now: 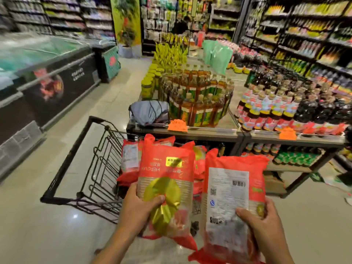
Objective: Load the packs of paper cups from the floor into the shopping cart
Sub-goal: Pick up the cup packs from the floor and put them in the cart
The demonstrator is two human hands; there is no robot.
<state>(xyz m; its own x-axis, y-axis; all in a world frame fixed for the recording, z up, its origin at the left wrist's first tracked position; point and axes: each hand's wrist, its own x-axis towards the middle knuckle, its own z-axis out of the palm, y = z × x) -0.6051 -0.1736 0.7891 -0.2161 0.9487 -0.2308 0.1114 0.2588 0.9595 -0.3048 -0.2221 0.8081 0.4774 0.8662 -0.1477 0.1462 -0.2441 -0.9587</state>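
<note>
I hold one pack of paper cups in each hand, both lifted off the floor and up at the near end of the cart (99, 159). The left hand (141, 204) grips the left pack (167, 168) by its near end, fingers (154, 200) curled round the side with the thumb across the front. The right hand (266, 223) holds the right pack (228, 187) the same way, thumb pressed on its white label.

Both packs run lengthwise from near to far, their far ends tipped up and away from me. The cart's basket lies just beyond and below them, slightly to the left. The left pack hangs over it; whether the right pack clears the cart's right edge I cannot tell. So the left hand looks nearer to a drop, I judge, and the right needs a small shift leftward.

The packs are red plastic sleeves, soft and crinkly; the left shows gold print, the right a barcode. More red packs (129, 159) lie in the basket, against its far end.
</note>
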